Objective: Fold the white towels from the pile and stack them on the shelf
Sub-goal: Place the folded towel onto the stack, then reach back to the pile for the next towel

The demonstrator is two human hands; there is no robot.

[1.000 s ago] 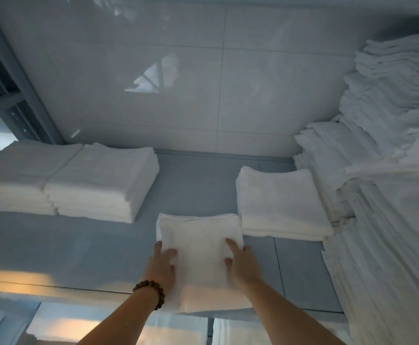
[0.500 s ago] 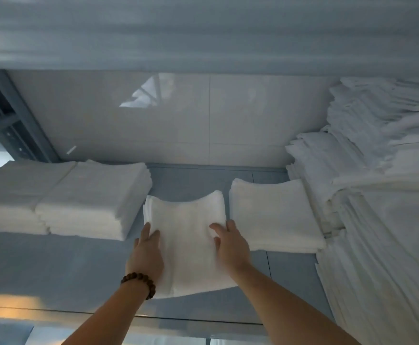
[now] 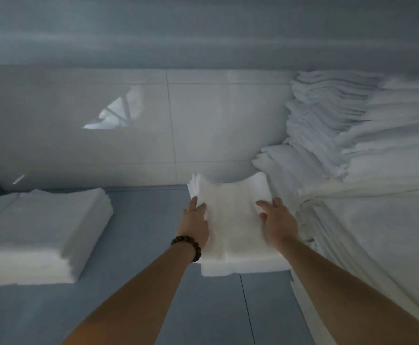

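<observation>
A folded white towel lies on top of a short stack of folded towels on the grey shelf. My left hand grips the towel's left edge, with a bead bracelet on that wrist. My right hand presses on the towel's right side, fingers spread over it. The towel's far corners curl upward. Both forearms reach in from the bottom of the head view.
A thick stack of folded towels sits on the shelf at the left. A tall pile of white towels fills the right side. Glossy tiled wall stands behind; an upper shelf hangs overhead.
Both hands have carried the folded towel away from the shelf's front edge, to the right and onto the short stack. The view has moved closer and tilted.
</observation>
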